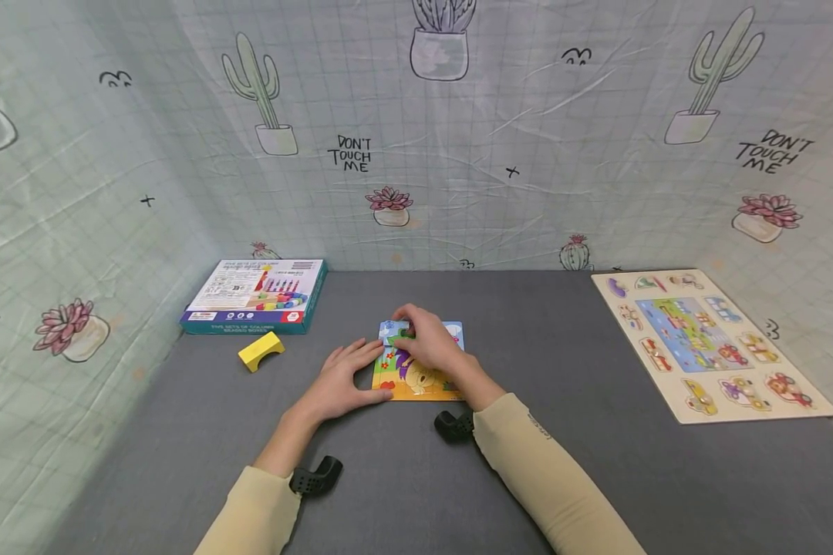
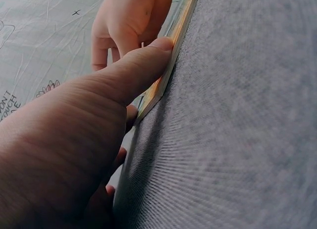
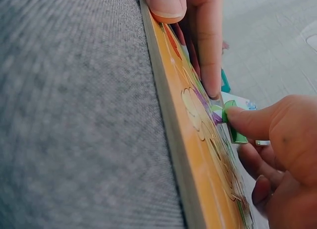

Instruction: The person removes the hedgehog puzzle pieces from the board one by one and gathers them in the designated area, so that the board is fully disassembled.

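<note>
Pinching a small, flat, glossy green puzzle piece between thumb and fingers, the right hand is over a rectangular, orange-bordered picture board, which lies at the centre of the head view on the dark grey, fabric-textured worktop. The left hand is spread, its thumb on the board's lower edge and its fingers at the left side. That bracing looks useful: firm but light pressure should stop any skidding. Holding the piece by its rim and moving it straight, without twisting, would probably spare the printed face. The board looks smooth and shiny on top, plain and squared along its thick side. Left of centre sits a smooth yellow arch-shaped block.
</note>
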`<action>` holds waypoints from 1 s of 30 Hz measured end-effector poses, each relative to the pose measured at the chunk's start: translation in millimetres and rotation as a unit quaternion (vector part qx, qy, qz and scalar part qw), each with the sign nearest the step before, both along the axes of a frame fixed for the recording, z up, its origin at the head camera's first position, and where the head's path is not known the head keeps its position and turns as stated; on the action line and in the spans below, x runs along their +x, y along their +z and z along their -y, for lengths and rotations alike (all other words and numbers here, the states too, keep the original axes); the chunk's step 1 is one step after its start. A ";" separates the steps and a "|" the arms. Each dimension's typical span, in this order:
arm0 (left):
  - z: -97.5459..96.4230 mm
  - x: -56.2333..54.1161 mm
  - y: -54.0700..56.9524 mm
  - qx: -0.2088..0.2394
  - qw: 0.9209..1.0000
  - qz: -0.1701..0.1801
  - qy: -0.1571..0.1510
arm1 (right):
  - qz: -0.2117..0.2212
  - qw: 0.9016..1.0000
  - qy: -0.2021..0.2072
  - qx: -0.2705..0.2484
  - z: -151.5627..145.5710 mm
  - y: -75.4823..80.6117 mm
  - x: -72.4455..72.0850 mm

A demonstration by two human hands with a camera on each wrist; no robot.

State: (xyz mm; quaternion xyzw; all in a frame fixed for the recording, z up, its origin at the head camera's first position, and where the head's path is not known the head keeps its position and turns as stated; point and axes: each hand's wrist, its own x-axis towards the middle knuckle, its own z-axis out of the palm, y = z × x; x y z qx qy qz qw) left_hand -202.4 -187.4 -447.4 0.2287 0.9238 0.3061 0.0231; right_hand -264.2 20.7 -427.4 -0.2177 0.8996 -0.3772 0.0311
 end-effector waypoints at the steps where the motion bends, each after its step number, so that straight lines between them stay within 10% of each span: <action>1: -0.2 -0.1 -0.5 0.000 1.000 -0.001 0.000 | -0.001 1.000 0.000 -0.007 -0.6 -0.5 0.1; 30: 0.4 -2.2 -6.3 0.000 1.000 -0.014 0.000 | 0.029 0.993 -0.020 -0.110 -34.4 16.2 0.0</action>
